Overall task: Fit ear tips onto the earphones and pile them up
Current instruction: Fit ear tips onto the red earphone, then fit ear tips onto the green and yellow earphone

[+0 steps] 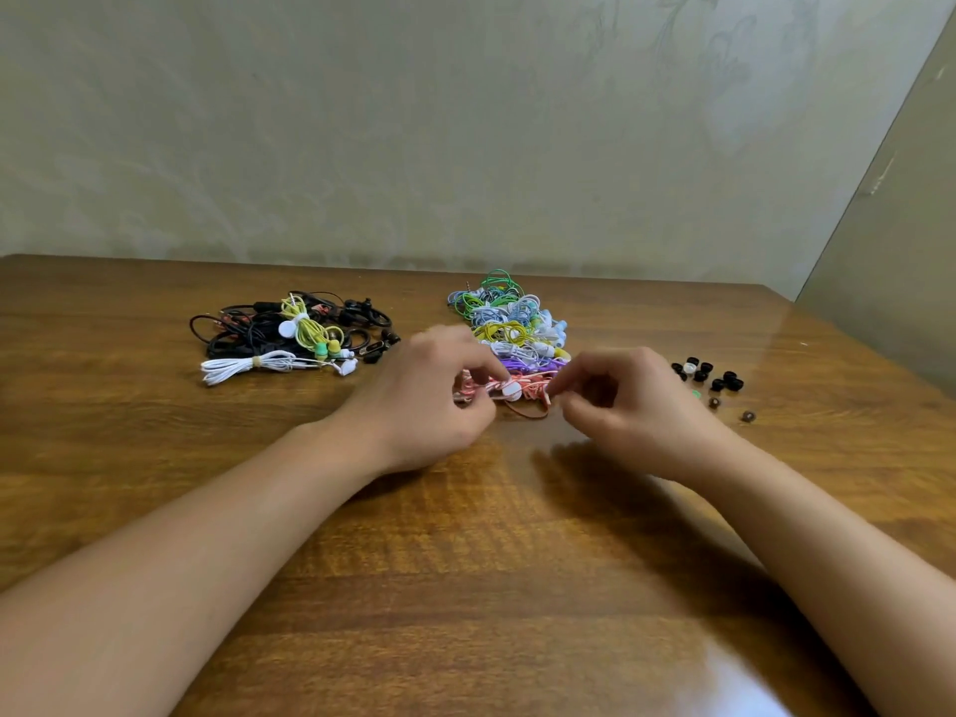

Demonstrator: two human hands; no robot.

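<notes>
My left hand (pixel 429 401) and my right hand (pixel 626 406) both pinch a coiled pink-and-white earphone (pixel 509 389) just above the table, at the near end of a colourful heap of bundled earphones (pixel 509 323). The fingers hide the earbud ends, so whether a tip is between them is unclear. A second pile (pixel 289 331) lies to the left: mostly black earphones, with a yellow set and a white set on top. Loose ear tips (pixel 706 377), mostly black with one white and one green, are scattered to the right of my right hand.
A brown rubber band (pixel 527 414) lies on the wooden table (pixel 465 561) under the pink earphone. The table's far edge meets a pale wall; its right edge runs diagonally beside a panel (pixel 890 251).
</notes>
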